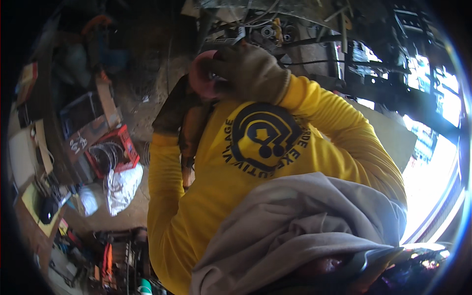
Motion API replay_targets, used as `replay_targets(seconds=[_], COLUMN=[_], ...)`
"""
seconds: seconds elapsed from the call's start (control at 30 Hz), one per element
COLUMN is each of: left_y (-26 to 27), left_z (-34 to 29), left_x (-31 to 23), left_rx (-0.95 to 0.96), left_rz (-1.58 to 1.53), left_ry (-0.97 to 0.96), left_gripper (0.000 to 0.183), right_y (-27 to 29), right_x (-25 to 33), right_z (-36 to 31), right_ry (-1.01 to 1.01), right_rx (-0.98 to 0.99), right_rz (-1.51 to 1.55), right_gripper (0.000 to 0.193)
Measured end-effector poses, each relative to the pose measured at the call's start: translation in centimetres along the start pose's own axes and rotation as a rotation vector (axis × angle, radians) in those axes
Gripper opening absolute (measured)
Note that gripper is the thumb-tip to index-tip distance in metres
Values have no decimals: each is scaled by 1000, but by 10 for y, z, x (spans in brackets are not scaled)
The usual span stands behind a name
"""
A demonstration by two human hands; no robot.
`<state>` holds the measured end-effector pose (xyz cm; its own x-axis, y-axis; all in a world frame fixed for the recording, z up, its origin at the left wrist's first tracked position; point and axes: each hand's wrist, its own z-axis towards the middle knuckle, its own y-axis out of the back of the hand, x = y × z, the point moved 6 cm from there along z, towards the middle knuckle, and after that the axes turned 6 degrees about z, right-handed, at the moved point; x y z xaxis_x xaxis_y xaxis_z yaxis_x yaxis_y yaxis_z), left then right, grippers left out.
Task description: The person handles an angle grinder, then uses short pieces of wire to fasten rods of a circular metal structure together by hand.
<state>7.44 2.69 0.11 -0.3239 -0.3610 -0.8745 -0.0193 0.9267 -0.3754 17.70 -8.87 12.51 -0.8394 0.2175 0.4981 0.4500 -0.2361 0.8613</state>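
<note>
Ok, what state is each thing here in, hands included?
Right hand: gloved, fingers over the pink disc
Pink disc: partly covered by the right hand
Left hand: gloved, near the disc; grip too dark to tell
Red crate: open, with coiled wire inside
Silvery bag: crumpled
Grey cloth: bunched in folds

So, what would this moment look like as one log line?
right hand: gloved, on pinkish round object | left hand: gloved, near it, grip unclear | picture left: red crate

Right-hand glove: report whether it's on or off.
On: the brown glove covers the right hand, its cuff meeting the yellow sleeve.
</note>
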Motion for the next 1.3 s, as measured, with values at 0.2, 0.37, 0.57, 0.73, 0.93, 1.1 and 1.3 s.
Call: replay_targets(seconds=[0.2, 0.37, 0.57, 0.73, 0.93, 1.1, 1.3], left_y=[-2, -2, -1, 1, 2, 3, 5], left_z=[4, 8, 9, 9, 9, 6, 4], left_x=[-4, -3, -4, -4, -6, -9, -19], left_rx=[2, 1, 2, -5, -9, -34, -104], left_rz=[-5, -5, -4, 1, 25, 21, -33], left_ry=[-14, -18, -25, -29, -22, -31, -60], left_gripper=[78, 77, 77, 76, 76, 75, 80], right_y=[-15, 16, -10, 7, 4, 14, 4], right_x=[-15, -4, -14, -11, -9, -22, -1], right_z=[1, 1, 3, 9, 18, 8, 15], right_ry=[-98, -206, -119, -156, -261, -220, 37], right_rx=[235, 182, 277, 262, 409, 236, 11], right_rz=[-103, -49, -83, -43, -126, -14, 88], right_gripper=[27, 25, 26, 26, 29, 32, 33])
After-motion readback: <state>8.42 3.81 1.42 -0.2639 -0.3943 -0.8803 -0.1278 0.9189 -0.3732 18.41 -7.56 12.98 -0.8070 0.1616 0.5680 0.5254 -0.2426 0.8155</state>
